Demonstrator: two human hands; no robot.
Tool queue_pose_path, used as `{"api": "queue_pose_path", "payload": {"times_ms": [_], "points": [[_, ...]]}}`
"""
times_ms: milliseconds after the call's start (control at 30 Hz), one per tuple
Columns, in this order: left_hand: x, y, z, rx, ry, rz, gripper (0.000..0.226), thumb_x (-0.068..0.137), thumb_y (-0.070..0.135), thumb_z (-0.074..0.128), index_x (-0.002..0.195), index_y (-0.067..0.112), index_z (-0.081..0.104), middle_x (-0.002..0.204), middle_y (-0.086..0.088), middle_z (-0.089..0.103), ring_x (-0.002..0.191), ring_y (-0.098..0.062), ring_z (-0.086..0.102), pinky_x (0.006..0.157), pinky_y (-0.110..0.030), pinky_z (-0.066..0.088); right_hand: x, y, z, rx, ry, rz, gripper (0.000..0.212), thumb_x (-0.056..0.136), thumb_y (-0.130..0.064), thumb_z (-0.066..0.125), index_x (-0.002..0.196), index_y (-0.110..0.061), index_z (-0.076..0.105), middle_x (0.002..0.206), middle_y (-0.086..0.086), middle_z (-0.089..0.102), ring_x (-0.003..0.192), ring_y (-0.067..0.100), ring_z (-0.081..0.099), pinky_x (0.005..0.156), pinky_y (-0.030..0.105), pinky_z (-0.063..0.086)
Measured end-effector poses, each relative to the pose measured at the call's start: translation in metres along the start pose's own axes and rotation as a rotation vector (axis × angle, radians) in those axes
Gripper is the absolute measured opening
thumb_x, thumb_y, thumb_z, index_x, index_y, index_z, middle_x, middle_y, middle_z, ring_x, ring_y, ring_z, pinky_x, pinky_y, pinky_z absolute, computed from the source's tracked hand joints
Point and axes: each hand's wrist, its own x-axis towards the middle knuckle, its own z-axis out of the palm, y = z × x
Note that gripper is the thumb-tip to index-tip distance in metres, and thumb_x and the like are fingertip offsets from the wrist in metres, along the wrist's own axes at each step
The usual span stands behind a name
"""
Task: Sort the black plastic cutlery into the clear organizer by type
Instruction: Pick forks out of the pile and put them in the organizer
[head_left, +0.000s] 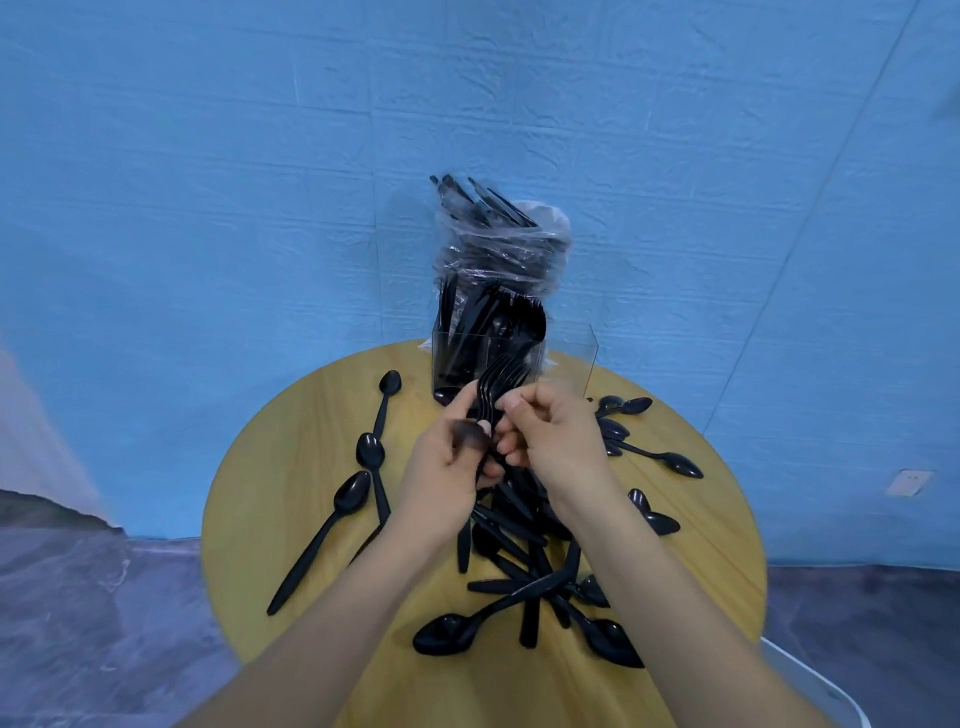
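Both hands meet above the middle of the round wooden table (270, 499), just near of the clear organizer (582, 358). The left hand (447, 467) and the right hand (556, 441) together grip a stacked bundle of black forks (496, 382): fingers of each hand are curled round the handles, and the tines rise out of the grasp, curving toward the organizer. The thumb and fingers of the two hands touch or nearly touch over the handles.

The organizer stands at the far edge of the table. Its left compartment holds upright black cutlery (467, 322), with knives and fork heads discernible; the exact division by type cannot be told. Its right compartment shows clear walls with nothing dark visible inside. Behind it, against the blue backdrop (208, 182), stands a clear plastic bag (498, 244) holding more black cutlery, handles protruding from the top.

Loose items lie on the table. Three black spoons (358, 493) lie on the left side. Further spoons (670, 462) lie on the right side, far and mid. A tangled pile of knives and spoons (519, 577) lies near, under and between the forearms. A white object's edge (831, 691) shows at the near right corner.
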Motion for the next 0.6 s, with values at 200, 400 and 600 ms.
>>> {"api": "queue_pose_path", "payload": {"times_ms": [200, 400, 600], "points": [[0.005, -0.009, 0.022, 0.095, 0.148, -0.082, 0.055, 0.098, 0.018, 0.045, 0.147, 0.032, 0.024, 0.123, 0.005, 0.062, 0.11, -0.013, 0.058, 0.099, -0.038, 0.046, 0.001, 0.016, 0.021, -0.249, 0.29, -0.157, 0.018, 0.095, -0.016, 0.052, 0.079, -0.02, 0.057, 0.068, -0.011, 0.06, 0.06, -0.002, 0.058, 0.056, 0.007, 0.039], [0.02, -0.007, 0.012, 0.044, 0.165, -0.133, 0.044, 0.099, 0.013, 0.037, 0.141, 0.025, 0.04, 0.114, -0.001, 0.065, 0.092, -0.015, 0.066, 0.067, -0.022, 0.055, 0.004, 0.017, 0.009, -0.159, -0.07, -0.137, 0.018, 0.093, -0.011, 0.055, 0.083, -0.019, 0.068, 0.085, -0.002, 0.067, 0.074, 0.008, 0.065, 0.068, 0.029, 0.057], [0.031, 0.0, 0.007, -0.095, 0.166, -0.182, 0.033, 0.098, 0.009, 0.035, 0.109, 0.024, 0.063, 0.104, -0.012, 0.069, 0.085, -0.018, 0.067, 0.061, -0.023, 0.054, 0.01, 0.017, -0.004, -0.183, -0.343, -0.186, 0.043, 0.086, 0.012, 0.053, 0.117, -0.015, 0.064, 0.108, -0.002, 0.05, 0.098, 0.007, 0.057, 0.099, 0.022, 0.045]]}}
